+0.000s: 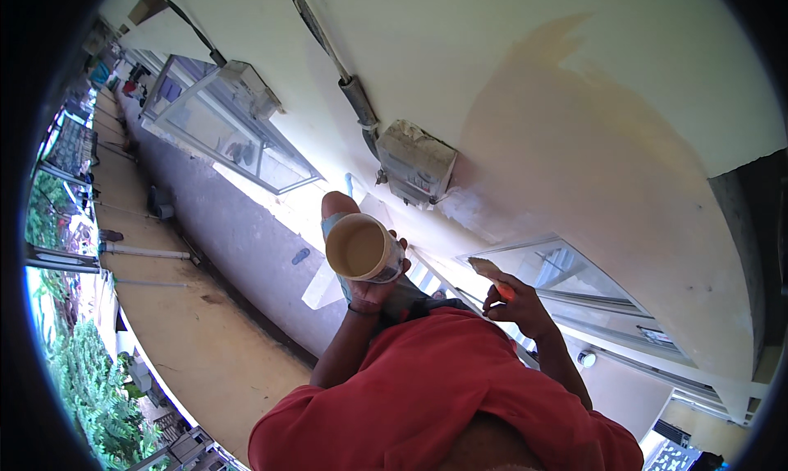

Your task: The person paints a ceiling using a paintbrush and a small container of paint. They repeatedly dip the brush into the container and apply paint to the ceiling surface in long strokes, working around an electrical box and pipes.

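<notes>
My left hand is closed around a white plastic tub, its fingers showing on the far side. Pale cream paint lies inside the tub, which is tipped so its open mouth faces me. To the right, my right hand grips a paintbrush by its orange handle. The bristles point up and left and look pale with paint. Both hands are in front of my red shirt, apart from each other. The brush does not touch the cream wall beyond.
A dusty meter-like box with a dark conduit is fixed on the wall; a second box sits farther left. An open window juts out, and another window stands right. A slipper lies on the grey floor, beside a tan parapet.
</notes>
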The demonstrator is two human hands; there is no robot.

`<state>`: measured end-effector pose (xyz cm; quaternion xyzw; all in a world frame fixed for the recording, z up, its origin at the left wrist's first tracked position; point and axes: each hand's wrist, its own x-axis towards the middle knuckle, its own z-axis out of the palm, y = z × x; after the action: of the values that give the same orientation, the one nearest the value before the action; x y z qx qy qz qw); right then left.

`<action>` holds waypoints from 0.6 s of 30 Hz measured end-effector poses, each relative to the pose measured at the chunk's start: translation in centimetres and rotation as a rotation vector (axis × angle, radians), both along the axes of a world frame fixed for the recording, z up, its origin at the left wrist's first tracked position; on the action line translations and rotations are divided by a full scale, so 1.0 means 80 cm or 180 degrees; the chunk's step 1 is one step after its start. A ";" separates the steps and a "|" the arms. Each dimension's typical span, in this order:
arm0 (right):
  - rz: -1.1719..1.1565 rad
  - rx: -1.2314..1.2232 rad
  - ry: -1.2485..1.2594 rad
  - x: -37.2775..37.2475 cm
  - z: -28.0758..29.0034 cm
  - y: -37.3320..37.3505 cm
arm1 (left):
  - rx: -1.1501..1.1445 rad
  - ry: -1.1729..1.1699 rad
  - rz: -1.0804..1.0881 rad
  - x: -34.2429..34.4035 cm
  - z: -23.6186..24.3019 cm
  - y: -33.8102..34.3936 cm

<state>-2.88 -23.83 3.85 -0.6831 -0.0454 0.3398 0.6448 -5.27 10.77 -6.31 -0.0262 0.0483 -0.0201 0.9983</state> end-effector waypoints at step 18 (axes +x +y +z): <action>-0.2755 0.1131 0.0658 0.016 0.001 0.003 | 0.0012 -0.0010 -0.0206 -0.014 -0.013 0.003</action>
<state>-1.58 -23.55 3.93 -0.4811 0.2502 0.0932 0.8350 -6.38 11.04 -7.39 -0.0227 0.0475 -0.0524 0.9972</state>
